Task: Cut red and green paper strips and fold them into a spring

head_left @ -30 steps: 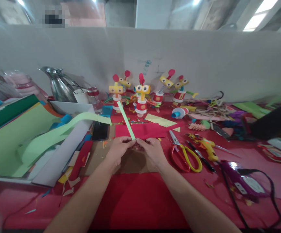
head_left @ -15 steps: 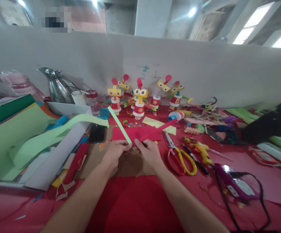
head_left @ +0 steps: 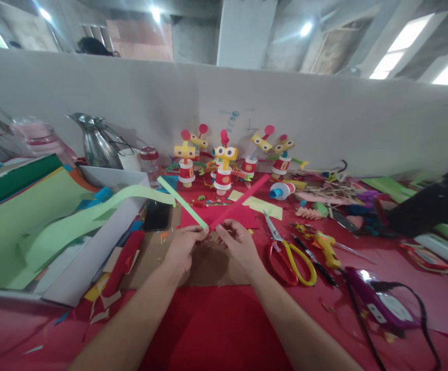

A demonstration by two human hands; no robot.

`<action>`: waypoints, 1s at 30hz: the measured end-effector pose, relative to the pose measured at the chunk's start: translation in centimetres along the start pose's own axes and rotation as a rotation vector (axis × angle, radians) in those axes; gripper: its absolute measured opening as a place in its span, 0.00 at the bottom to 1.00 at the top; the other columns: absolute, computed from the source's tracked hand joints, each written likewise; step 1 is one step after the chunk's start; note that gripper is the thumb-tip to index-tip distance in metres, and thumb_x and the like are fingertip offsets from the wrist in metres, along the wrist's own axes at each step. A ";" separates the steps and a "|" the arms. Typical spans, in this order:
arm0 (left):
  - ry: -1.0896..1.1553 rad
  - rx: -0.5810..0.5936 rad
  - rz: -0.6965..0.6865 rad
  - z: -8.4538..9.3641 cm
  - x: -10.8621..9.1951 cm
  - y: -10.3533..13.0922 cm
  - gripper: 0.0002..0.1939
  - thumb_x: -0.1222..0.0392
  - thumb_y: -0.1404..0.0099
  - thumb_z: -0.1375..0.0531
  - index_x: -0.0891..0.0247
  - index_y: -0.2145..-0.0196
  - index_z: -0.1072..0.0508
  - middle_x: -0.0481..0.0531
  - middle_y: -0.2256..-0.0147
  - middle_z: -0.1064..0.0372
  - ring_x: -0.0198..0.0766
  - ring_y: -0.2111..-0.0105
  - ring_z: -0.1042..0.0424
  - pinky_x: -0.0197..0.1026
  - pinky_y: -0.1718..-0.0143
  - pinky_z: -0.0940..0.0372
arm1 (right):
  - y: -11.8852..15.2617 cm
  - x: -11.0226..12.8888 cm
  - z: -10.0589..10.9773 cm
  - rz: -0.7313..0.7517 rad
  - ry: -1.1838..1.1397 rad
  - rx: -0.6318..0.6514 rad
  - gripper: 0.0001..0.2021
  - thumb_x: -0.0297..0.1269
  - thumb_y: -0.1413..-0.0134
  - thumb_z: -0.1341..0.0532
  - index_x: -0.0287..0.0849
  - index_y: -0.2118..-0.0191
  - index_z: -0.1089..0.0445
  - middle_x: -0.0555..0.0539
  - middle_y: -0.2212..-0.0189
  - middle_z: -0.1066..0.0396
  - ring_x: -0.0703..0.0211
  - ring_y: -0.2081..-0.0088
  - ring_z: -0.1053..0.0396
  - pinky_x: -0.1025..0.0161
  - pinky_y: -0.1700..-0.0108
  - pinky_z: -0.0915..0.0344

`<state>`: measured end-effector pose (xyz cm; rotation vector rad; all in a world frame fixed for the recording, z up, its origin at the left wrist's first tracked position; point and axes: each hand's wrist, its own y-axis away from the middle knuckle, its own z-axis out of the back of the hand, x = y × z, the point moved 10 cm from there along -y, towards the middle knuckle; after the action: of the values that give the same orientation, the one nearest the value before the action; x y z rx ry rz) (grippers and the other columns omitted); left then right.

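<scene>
Between my left hand's thumb and fingers [head_left: 182, 248] the lower end of a light green paper strip [head_left: 183, 202] is pinched; the strip slants up to the left. My right hand [head_left: 239, 245] is closed by the base of a red paper strip [head_left: 245, 199], which slants up to the right. Both strips meet at my fingertips in a V, though the fingers partly hide how they join. Beyond the hands lies a red paper sheet [head_left: 193, 219], and below them a brown board [head_left: 212, 273].
Paper-cup robot figures [head_left: 222, 178] stand along the wall. On the right are scissors [head_left: 275, 232], a pen [head_left: 316, 263], a glue gun [head_left: 327, 250] and a corded purple device [head_left: 382, 301]. A box of coloured paper [head_left: 69, 273] and a phone [head_left: 156, 215] sit on the left.
The red strip has swung upward to a steeper slant. The green strip's top end has moved left and slightly down. My hands stay together at nearly the same spot.
</scene>
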<state>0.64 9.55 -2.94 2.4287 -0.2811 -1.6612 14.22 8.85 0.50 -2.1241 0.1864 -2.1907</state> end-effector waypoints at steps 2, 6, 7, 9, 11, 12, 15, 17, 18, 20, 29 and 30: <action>0.039 -0.001 0.033 0.1 0.4 -0.1 0.13 0.59 0.65 0.28 0.65 0.81 0.25 0.47 0.81 0.34 0.29 0.79 0.40 0.35 0.74 0.48 | 0.1 0.4 -0.5 0.033 -0.011 0.021 0.12 0.44 0.53 0.37 0.42 0.65 0.29 0.49 0.70 0.27 0.60 0.70 0.30 0.64 0.66 0.34; 0.013 0.049 0.039 -0.5 0.3 0.2 0.13 0.57 0.61 0.29 0.66 0.79 0.24 0.48 0.80 0.32 0.29 0.78 0.40 0.35 0.74 0.48 | 0.3 0.9 -0.4 0.074 0.096 0.006 0.09 0.41 0.51 0.39 0.41 0.69 0.26 0.47 0.71 0.26 0.57 0.68 0.30 0.63 0.64 0.35; -0.001 0.061 0.028 -0.7 0.1 0.3 0.13 0.56 0.60 0.29 0.67 0.78 0.24 0.49 0.79 0.32 0.29 0.78 0.39 0.35 0.74 0.48 | 0.2 0.8 -0.1 0.064 0.103 -0.017 0.09 0.41 0.52 0.39 0.41 0.70 0.25 0.48 0.72 0.26 0.58 0.69 0.30 0.63 0.65 0.35; -0.008 0.075 0.009 -1.0 -0.1 0.5 0.13 0.56 0.59 0.30 0.67 0.77 0.23 0.50 0.78 0.31 0.29 0.77 0.39 0.35 0.73 0.47 | 0.1 0.4 0.3 0.038 0.098 -0.050 0.09 0.42 0.52 0.39 0.42 0.70 0.25 0.49 0.73 0.26 0.58 0.71 0.31 0.63 0.66 0.35; 0.006 0.071 0.003 -1.1 0.0 0.6 0.13 0.57 0.60 0.29 0.67 0.77 0.24 0.50 0.78 0.30 0.30 0.77 0.38 0.35 0.73 0.46 | 0.1 0.1 0.5 0.019 0.087 -0.065 0.10 0.42 0.53 0.38 0.42 0.69 0.25 0.49 0.73 0.25 0.58 0.71 0.31 0.63 0.67 0.35; 0.018 0.061 0.004 -1.0 0.1 0.6 0.13 0.58 0.60 0.29 0.67 0.77 0.23 0.50 0.78 0.30 0.30 0.77 0.37 0.35 0.73 0.45 | 0.1 0.0 0.5 0.010 0.081 -0.072 0.10 0.42 0.54 0.38 0.42 0.69 0.25 0.49 0.73 0.25 0.58 0.71 0.31 0.63 0.67 0.35; 0.056 0.017 0.000 -0.7 0.3 0.6 0.15 0.59 0.63 0.28 0.67 0.75 0.23 0.51 0.76 0.28 0.31 0.76 0.35 0.35 0.73 0.45 | 0.1 -0.3 0.5 -0.017 0.063 -0.079 0.10 0.42 0.55 0.38 0.42 0.68 0.24 0.49 0.73 0.24 0.58 0.72 0.30 0.62 0.67 0.34; 0.060 0.001 0.011 -0.6 0.4 0.5 0.16 0.60 0.63 0.28 0.67 0.74 0.24 0.52 0.76 0.27 0.31 0.76 0.34 0.34 0.74 0.44 | 0.1 -0.2 0.5 -0.024 0.060 -0.079 0.10 0.42 0.55 0.38 0.42 0.69 0.25 0.49 0.74 0.24 0.58 0.72 0.30 0.63 0.67 0.34; 0.055 -0.008 0.024 -0.5 0.5 0.5 0.16 0.60 0.63 0.28 0.67 0.74 0.24 0.51 0.76 0.27 0.31 0.76 0.34 0.34 0.74 0.44 | 0.2 -0.2 0.5 -0.026 0.062 -0.077 0.10 0.42 0.55 0.38 0.42 0.70 0.25 0.49 0.74 0.25 0.58 0.73 0.31 0.63 0.68 0.35; 0.043 -0.022 0.066 -0.3 0.7 0.5 0.15 0.59 0.62 0.28 0.67 0.74 0.24 0.51 0.76 0.27 0.31 0.76 0.33 0.34 0.73 0.43 | 0.2 -0.1 0.6 -0.021 0.067 -0.076 0.10 0.42 0.55 0.38 0.41 0.70 0.25 0.49 0.75 0.25 0.60 0.73 0.32 0.64 0.68 0.36; 0.106 -0.034 -0.004 -0.5 0.3 0.6 0.13 0.57 0.60 0.29 0.68 0.78 0.25 0.51 0.78 0.28 0.33 0.76 0.31 0.37 0.70 0.39 | 0.3 -0.7 -0.7 -0.110 -0.166 0.010 0.09 0.42 0.56 0.35 0.42 0.70 0.28 0.50 0.73 0.27 0.61 0.71 0.31 0.66 0.68 0.34; 0.126 -0.029 -0.014 -0.7 0.3 0.7 0.13 0.58 0.60 0.29 0.68 0.78 0.25 0.51 0.78 0.28 0.33 0.76 0.31 0.37 0.70 0.39 | 0.3 -0.8 -0.9 -0.115 -0.192 0.014 0.10 0.42 0.57 0.34 0.42 0.70 0.28 0.50 0.73 0.27 0.61 0.70 0.31 0.65 0.68 0.33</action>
<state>1.39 8.82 -2.75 2.5059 -0.2195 -1.4987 13.38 8.65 -0.34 -2.3757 0.0360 -2.0201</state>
